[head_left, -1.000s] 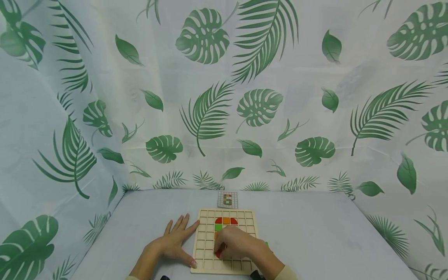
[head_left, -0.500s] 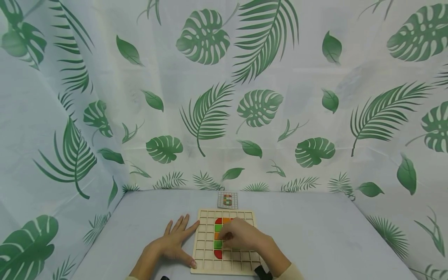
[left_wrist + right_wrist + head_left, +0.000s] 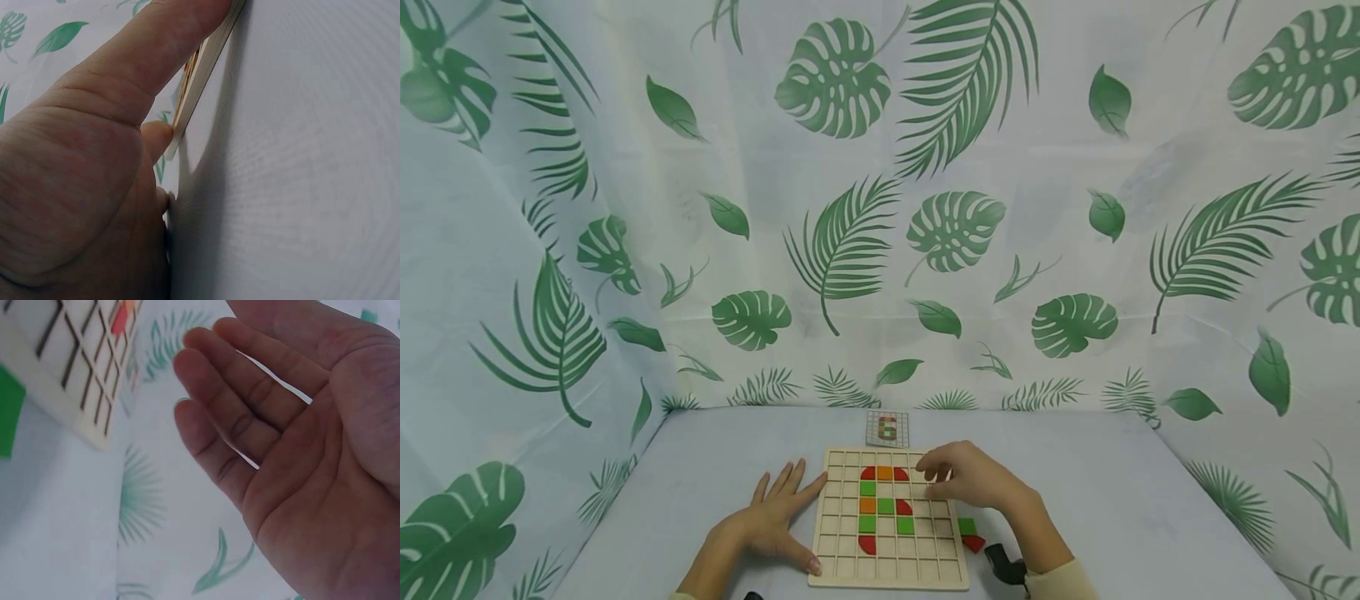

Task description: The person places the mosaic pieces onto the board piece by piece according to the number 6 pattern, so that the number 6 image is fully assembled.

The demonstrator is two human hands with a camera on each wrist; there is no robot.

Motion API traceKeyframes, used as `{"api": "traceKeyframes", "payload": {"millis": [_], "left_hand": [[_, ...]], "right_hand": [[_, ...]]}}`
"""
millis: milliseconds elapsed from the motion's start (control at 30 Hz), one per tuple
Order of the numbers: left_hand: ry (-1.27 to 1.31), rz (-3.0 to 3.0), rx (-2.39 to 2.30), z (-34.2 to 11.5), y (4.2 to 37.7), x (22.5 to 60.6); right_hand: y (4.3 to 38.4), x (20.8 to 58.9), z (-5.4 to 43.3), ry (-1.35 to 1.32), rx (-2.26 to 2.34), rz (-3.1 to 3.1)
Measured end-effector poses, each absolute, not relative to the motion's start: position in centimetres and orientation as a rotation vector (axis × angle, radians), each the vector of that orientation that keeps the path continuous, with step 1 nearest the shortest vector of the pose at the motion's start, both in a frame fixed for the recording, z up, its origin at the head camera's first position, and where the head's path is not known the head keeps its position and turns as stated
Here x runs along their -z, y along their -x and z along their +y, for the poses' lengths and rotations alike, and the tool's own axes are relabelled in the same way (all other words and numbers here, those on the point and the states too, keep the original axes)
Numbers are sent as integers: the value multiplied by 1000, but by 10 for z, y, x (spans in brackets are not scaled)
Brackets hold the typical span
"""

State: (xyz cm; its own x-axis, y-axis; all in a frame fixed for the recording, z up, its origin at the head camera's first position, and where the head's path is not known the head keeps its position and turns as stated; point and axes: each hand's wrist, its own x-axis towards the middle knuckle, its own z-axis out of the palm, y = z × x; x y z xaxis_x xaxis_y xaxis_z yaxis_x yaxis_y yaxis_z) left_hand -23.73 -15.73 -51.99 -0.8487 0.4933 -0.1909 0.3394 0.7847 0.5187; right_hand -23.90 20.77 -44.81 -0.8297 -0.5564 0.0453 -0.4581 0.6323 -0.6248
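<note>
A wooden grid board lies on the table, with several red, orange and green tiles in its cells. Among them are an orange square tile in the top row, a red quarter-round tile lower left and a green square tile at right. My left hand lies spread beside the board, thumb and index fingertip touching its left edge. Above the board's right side hovers my right hand, fingers loosely bent; in the right wrist view its palm holds nothing.
Beside the board's right edge lie a loose green tile and a red tile. Behind the board is a small card printed with a coloured figure on a grid. A leaf-patterned curtain closes off the back and sides.
My right hand has lifted away from the middle of the board and moved right, uncovering the tiles at centre and right. My left hand has stayed in place.
</note>
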Motion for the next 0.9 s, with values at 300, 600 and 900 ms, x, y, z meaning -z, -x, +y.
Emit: {"api": "traceKeyframes", "payload": {"millis": [300, 600, 900], "left_hand": [[-644, 2663, -687, -158, 237, 521], [-651, 2669, -674, -158, 238, 522], [-659, 2673, -694, -158, 238, 523]], "right_hand": [[240, 444, 230, 740, 953, 2704], [242, 451, 242, 660, 950, 2677], [242, 457, 246, 536, 897, 2638]]}}
